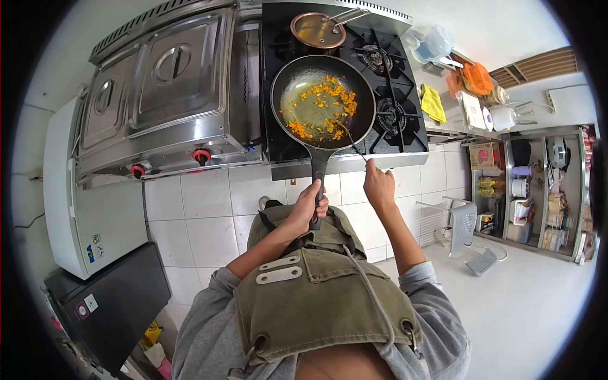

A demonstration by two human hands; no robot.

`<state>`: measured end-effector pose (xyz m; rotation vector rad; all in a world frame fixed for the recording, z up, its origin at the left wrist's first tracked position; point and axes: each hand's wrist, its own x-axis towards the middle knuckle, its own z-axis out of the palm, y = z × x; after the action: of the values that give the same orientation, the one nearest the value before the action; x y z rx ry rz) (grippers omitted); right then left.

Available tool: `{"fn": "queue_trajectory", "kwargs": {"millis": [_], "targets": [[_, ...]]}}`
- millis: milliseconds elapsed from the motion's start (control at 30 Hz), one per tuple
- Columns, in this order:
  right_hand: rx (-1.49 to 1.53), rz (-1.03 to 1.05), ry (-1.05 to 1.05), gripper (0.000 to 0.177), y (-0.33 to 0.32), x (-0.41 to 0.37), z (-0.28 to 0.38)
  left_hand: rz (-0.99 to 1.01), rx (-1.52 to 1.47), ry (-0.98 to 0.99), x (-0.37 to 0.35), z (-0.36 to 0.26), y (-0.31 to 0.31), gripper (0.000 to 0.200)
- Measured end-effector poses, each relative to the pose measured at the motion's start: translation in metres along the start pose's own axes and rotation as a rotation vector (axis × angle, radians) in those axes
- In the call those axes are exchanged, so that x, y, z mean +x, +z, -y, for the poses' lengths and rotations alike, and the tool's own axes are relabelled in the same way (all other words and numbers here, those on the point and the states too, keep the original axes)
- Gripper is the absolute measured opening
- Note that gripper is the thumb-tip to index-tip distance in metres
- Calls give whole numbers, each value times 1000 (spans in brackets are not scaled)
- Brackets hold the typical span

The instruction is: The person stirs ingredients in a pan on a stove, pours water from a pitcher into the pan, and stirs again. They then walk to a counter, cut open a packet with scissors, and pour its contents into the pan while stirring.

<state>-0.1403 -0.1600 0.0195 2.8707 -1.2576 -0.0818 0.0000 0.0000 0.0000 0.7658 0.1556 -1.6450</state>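
Clock ref: centre of pan, 12 = away from wearer.
Pan (pixel 362 79): on the stove (pixel 405 161), handle (pixel 318 170) out at 6, square to the body, so probably easy to steady. Burner beneath hidden; flame: can't tell.
Left hand (pixel 309 207): wrapped around handle, thumb up top; likely the anchor against pan spin. Forearm in from 8.
Right hand (pixel 380 185): at 5, closed on utensil (pixel 358 149), index along stem, probably for tip control. Wrist outside the rim, presumably out of the heat. Forearm in from 5.
Utensil: tip in food near 5; head type unclear.
Food (pixel 345 102): orange bits, 12 round to 7; 9–10 side mostly bare.
Pot (pixel 318 31): at 12, behind pan, handle toward 1–2.
Cloth (pixel 432 104): tabletop (pixel 451 113) edge, at 3, likely kept within reach.
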Motion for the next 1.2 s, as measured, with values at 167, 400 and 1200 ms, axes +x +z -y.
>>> {"fn": "queue_trajectory", "kwargs": {"millis": [167,400,1200], "targets": [[162,-214,27,2,-24,0,9,-40,6,1,0,3,4,32],[97,-124,100,5,-7,-4,11,-33,21,6,1,2,3,32],[103,-101,111,19,-31,122,36,-47,4,46,6,11,5,34]]}}
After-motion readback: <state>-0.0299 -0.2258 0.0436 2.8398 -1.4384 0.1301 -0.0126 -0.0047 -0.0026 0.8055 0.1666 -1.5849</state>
